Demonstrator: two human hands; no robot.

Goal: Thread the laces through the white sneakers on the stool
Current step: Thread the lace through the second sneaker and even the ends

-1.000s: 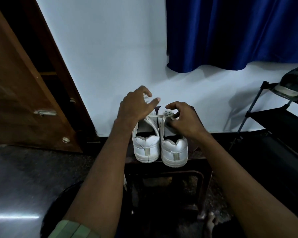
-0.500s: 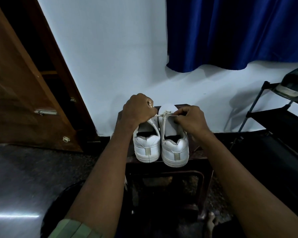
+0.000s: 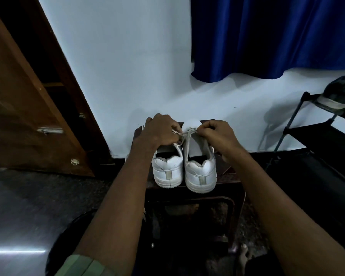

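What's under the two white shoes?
A dark stool holds both white sneakers, heels toward the camera. The seat beneath their soles is covered, and the shadowy space under the stool is too dark to tell.

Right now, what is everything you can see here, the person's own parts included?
sneakers: two, white, side by side on the stool, heels toward the camera
lace: one, off-white, stretched between both hands above the right sneaker
stool: one, dark, against the wall
curtain: one, blue, upper right
door: one, brown wood, left
rack: one, black, right, with a dark shoe on top
left hand: pinches the lace
right hand: pinches the lace
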